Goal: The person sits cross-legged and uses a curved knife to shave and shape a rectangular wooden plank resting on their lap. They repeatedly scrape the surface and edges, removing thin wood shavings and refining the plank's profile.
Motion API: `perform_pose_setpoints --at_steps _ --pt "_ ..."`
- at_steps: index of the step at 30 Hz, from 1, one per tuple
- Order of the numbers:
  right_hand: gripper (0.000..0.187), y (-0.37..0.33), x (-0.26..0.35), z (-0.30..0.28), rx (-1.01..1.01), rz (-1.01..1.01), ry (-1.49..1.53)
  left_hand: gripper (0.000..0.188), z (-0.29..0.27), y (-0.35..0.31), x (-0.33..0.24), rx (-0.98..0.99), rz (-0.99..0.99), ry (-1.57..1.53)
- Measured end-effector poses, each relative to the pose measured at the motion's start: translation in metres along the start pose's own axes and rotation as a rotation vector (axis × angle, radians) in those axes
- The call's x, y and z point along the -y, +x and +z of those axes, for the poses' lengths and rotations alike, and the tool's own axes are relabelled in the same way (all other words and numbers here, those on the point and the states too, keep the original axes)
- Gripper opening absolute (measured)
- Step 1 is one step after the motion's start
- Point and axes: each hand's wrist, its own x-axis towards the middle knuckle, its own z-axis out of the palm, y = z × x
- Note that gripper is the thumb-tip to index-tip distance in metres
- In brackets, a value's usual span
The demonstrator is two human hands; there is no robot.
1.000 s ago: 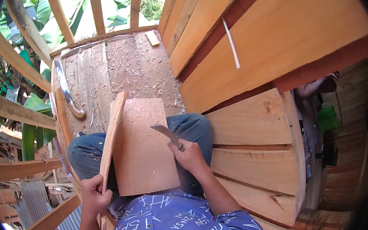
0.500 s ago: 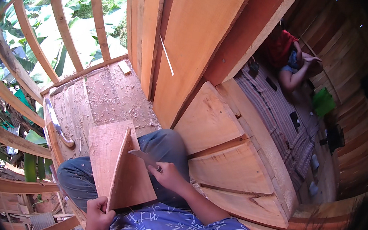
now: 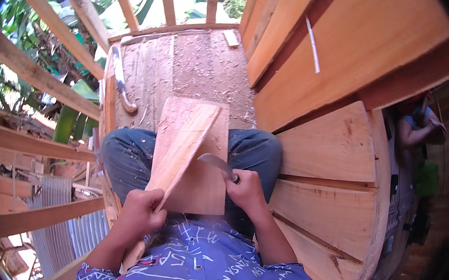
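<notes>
My left hand (image 3: pixel 145 208) is closed round the near end of a narrow wooden piece (image 3: pixel 186 144), which slants up and to the right with its pale, whittled face showing. Beneath it a flat wooden board (image 3: pixel 211 185) lies across my lap. My right hand (image 3: pixel 246 191) grips the dark handle of a knife with a curved blade (image 3: pixel 215 162). The blade points left, just right of the wooden piece, over the board; a small gap seems to show between them.
A long-bladed machete (image 3: pixel 119 77) lies along the left edge of the plank floor (image 3: pixel 188 65), which is strewn with shavings. Slatted railing (image 3: pixel 55 81) rises at the left and far side. A plank wall (image 3: pixel 342 59) stands at the right. Through the doorway a person (image 3: pixel 420 128) sits inside.
My view has swung to the right. The wooden piece has rolled from edge-on so its pale face shows. The knife remains in my right hand, still beside the piece.
</notes>
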Motion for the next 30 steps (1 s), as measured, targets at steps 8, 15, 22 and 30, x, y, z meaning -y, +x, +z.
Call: perform_pose_setpoints --at_steps 8,15,22,30 --pt "0.021 0.016 0.008 0.005 -0.024 0.015 -0.453 0.017 0.017 -0.001 0.023 0.052 0.098 0.112" --pt "0.027 0.023 0.011 -0.027 -0.053 0.01 -0.496 0.017 0.021 0.004 0.031 0.084 0.119 0.044" --pt "0.027 0.037 -0.004 -0.018 -0.062 0.099 -0.546 0.017 0.019 0.011 0.035 0.07 0.116 0.009" --pt "0.022 0.045 0.0 -0.01 -0.023 0.139 -0.509 0.019 0.02 0.013 0.034 0.051 0.139 0.015"
